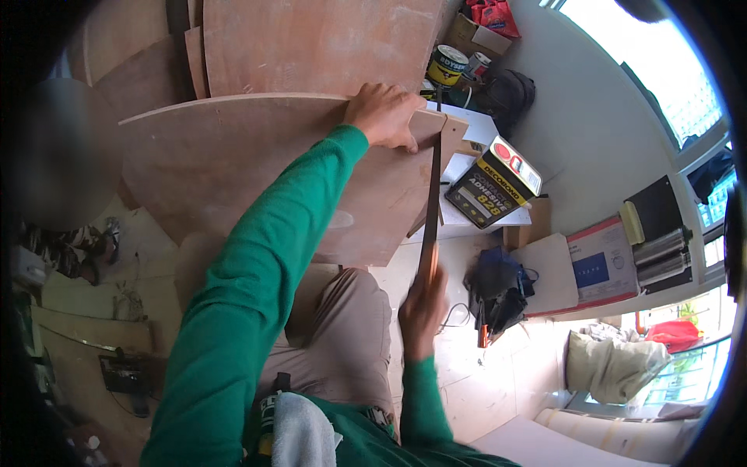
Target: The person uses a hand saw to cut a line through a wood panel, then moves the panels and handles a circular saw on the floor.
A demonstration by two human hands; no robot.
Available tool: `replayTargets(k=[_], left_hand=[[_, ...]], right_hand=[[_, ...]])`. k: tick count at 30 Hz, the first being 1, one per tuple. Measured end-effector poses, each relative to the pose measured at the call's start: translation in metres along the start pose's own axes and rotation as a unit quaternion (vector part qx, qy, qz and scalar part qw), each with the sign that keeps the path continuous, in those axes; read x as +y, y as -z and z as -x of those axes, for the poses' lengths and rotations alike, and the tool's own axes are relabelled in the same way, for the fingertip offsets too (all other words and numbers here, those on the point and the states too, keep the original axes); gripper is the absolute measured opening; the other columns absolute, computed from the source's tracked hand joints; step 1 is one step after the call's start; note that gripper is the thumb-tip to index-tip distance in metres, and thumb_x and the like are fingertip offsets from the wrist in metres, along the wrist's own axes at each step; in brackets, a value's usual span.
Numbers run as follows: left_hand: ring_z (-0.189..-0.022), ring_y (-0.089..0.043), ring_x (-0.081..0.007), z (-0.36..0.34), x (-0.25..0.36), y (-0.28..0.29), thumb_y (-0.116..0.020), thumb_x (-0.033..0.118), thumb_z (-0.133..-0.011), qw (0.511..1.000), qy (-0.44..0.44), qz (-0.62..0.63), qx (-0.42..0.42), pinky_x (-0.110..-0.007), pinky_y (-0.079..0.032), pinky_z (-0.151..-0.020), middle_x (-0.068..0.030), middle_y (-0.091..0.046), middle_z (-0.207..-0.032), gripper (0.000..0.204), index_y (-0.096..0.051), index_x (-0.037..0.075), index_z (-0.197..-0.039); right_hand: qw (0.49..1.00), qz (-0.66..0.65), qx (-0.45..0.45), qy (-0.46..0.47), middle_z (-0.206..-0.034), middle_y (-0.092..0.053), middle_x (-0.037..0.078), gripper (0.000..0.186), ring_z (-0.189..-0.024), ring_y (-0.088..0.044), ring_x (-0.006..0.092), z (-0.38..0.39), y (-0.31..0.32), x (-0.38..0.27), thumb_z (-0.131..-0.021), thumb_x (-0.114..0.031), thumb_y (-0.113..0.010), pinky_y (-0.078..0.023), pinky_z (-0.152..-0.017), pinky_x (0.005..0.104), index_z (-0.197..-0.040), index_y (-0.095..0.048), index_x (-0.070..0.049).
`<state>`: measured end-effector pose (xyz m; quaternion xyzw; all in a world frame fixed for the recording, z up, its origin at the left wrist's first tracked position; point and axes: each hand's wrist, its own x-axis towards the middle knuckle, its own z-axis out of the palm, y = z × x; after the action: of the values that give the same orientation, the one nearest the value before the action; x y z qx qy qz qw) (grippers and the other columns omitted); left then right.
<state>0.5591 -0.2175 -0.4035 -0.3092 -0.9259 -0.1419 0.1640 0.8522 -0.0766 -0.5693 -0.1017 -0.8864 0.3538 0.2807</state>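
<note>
A wide plywood board (272, 163) stands on edge in front of me, its long upper edge running left to right. My left hand (385, 113) grips that upper edge near its right end, fingers over the top and thumb down the near face. In my right hand (424, 307) is the handle of a handsaw (433, 210), slightly blurred. Its long dark blade, seen nearly edge-on, reaches up and away to the board's right end, where a narrow strip of wood (454, 136) lies just right of it. Whether the teeth are in the wood is hidden.
Behind stands a larger plywood sheet (311, 47). To the right, a black and yellow adhesive can (496, 183) sits on a white surface, with a yellow tin (447, 66) farther back. A dark bag (498, 284) lies on the tiled floor, and a sack (611, 366) stands by the window.
</note>
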Motion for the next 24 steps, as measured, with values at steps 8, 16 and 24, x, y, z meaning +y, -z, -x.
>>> replayTargets(k=[8,16,24], left_hand=[[-0.120,-0.073,-0.0369,-0.006,0.007,0.002,-0.097,0.043,-0.069,1.000,0.008,-0.009,-0.020,-0.052,-0.056,-0.101,-0.0162,-0.080,-0.122,0.068,-0.078,0.018,-0.129],[-0.122,-0.071,-0.0378,0.002,0.009,-0.001,-0.098,0.045,-0.067,1.000,0.002,0.017,0.007,-0.052,-0.054,-0.101,-0.0171,-0.079,-0.123,0.073,-0.078,0.017,-0.132],[-0.116,-0.074,-0.0402,-0.005,0.003,-0.007,-0.095,0.038,-0.069,1.000,-0.010,0.001,0.013,-0.054,-0.057,-0.096,-0.0172,-0.080,-0.120,0.064,-0.080,0.017,-0.127]], right_hand=[[0.996,-0.025,0.057,0.057,-0.083,-0.069,0.031,0.019,-0.078,-0.068,0.0548,-0.126,-0.018,-0.046,-0.110,-0.015,-0.061,-0.048,-0.062,0.0614,-0.126,-0.054,-0.009],[0.999,0.005,0.028,-0.015,-0.091,-0.071,0.026,0.033,-0.080,-0.076,0.0465,0.046,0.023,-0.008,-0.111,-0.013,-0.060,-0.056,-0.063,0.0513,-0.144,-0.056,-0.009],[0.996,-0.060,0.058,0.044,-0.093,-0.069,0.033,0.022,-0.088,-0.066,0.0582,-0.139,-0.017,-0.050,-0.111,-0.014,-0.061,-0.048,-0.067,0.0601,-0.131,-0.054,-0.007]])
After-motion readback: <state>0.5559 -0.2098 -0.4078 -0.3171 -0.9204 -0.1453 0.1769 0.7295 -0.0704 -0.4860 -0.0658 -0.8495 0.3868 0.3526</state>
